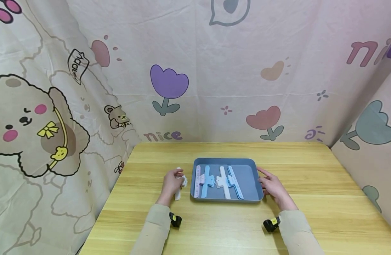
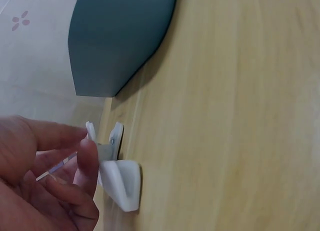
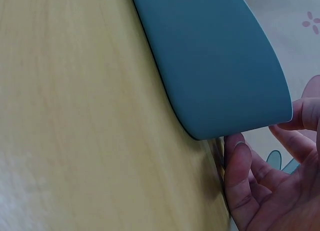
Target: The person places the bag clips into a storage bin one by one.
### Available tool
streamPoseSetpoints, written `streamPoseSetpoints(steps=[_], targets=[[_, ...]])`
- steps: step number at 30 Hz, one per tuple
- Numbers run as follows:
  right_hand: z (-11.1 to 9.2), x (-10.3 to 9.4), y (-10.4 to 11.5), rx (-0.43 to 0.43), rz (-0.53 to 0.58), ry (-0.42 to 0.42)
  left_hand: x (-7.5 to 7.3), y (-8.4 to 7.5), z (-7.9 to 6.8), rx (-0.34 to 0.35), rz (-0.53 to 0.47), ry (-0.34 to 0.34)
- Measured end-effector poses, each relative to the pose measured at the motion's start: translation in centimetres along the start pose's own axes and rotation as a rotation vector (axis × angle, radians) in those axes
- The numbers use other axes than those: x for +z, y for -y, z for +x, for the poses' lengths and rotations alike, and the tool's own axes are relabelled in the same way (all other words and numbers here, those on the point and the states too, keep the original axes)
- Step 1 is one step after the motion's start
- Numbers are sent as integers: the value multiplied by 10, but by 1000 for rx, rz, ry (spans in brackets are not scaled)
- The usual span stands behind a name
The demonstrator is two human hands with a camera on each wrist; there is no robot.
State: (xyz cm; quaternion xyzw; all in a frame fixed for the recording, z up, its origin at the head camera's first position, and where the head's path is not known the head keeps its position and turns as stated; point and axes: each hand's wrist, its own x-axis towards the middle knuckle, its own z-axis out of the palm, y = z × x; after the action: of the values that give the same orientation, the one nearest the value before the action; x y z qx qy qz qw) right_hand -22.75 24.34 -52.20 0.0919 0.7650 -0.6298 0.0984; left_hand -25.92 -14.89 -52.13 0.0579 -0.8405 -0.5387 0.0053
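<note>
To the left of a blue-grey tray (image 1: 227, 200), my left hand (image 1: 172, 184) pinches a white clip (image 1: 177, 195) with a long flat bar. In the left wrist view this clip (image 2: 127, 183) is low by the tabletop, and curled fingers partly cover it. My right hand (image 1: 272, 186) is at the tray's right end, its fingers touching the wall and rim; the right wrist view shows the fingertips against the tray's end (image 3: 225, 81). Inside the tray lie a pale pink clip (image 1: 197, 182), a light blue clip (image 1: 207, 184), a white clip (image 1: 225, 184) and another light blue clip (image 1: 236, 186).
The tray stands on a wood-grain table (image 1: 221, 230). Behind it hangs a printed cloth (image 1: 202, 71) that also covers the left and right sides. A black wrist camera (image 1: 175, 220) is on the left wrist and another (image 1: 271, 224) on the right.
</note>
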Motion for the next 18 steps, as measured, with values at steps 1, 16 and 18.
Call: streamPoseSetpoints(steps=[1,16,18], targets=[[0,0,0,1,2,-2,-1,0,0,5,7,9],[1,-1,-1,9,-8,4,-11,6,2,9,73,16],[1,0,-1,11,-3,3,-13,9,2,33,104,18]])
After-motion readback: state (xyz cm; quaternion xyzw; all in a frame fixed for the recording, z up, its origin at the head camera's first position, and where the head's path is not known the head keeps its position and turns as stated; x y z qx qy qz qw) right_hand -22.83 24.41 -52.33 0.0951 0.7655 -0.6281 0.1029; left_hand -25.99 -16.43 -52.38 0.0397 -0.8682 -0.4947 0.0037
